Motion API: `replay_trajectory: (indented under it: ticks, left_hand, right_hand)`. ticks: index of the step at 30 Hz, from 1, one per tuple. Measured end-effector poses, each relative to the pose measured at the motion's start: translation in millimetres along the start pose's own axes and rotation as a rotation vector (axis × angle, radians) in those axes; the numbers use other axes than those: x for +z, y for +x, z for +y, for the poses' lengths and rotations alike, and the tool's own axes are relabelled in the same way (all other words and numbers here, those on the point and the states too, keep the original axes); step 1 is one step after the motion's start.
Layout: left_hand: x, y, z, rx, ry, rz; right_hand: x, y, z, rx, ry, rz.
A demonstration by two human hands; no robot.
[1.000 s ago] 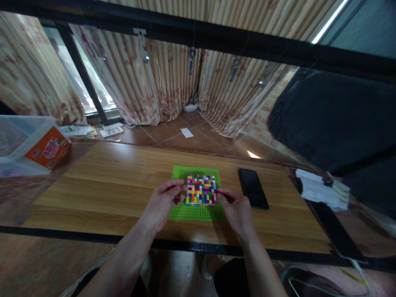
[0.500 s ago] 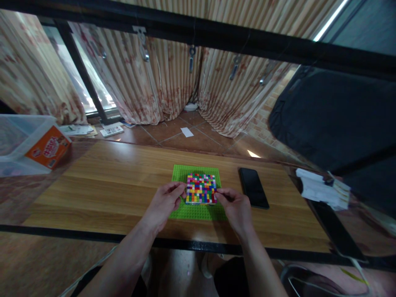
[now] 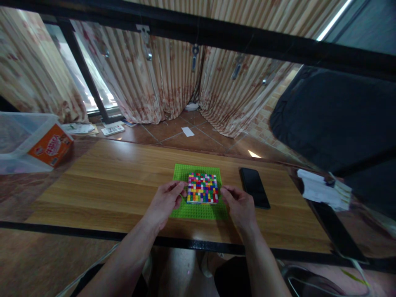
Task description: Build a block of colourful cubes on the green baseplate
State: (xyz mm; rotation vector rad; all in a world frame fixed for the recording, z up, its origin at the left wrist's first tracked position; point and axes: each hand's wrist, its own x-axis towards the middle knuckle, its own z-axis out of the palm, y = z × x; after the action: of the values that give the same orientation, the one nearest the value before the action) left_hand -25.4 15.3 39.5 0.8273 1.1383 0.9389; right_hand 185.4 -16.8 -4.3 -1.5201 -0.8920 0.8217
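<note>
A square block of many small coloured toy bricks [image 3: 202,188] sits on a green studded baseplate [image 3: 198,212] on the table. My left hand [image 3: 165,202] is at the block's left side, over the baseplate's left edge. Its thumb and forefinger are pinched together close to the bricks; whether they touch the block or hold a small piece, I cannot make out. To the right of the block, a little apart from it, is my right hand [image 3: 239,204]. Its thumb and forefinger are closed in a pinch, and what may be between them is too small to tell.
A black phone [image 3: 254,187] lies on the wooden table [image 3: 108,185] beyond my right hand. White papers [image 3: 321,189] and a dark flat object [image 3: 338,231] are by the right edge. A clear plastic bin [image 3: 27,140] with an orange label stands at the far left.
My right hand has moved off the block's right edge, slightly to the right. The left hand stays by the left side. The whole view has shifted slightly.
</note>
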Motion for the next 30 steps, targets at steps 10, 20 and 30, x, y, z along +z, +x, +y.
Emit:
replay_trajectory:
  ticks: [10,20,30]
  left_hand:
    - [-1,0,-4,-0.013,-0.034,0.024]
    - [1,-2,-1,-0.07,-0.081,0.058]
    - [1,-1,-3,-0.005,-0.008,0.042]
  right_hand:
    - [11,1,1,-0.043,-0.156,-0.077]
    - [15,1,5,0.007,-0.066,-0.026]
    - [18,-1,6,-0.012,-0.032,-0.019]
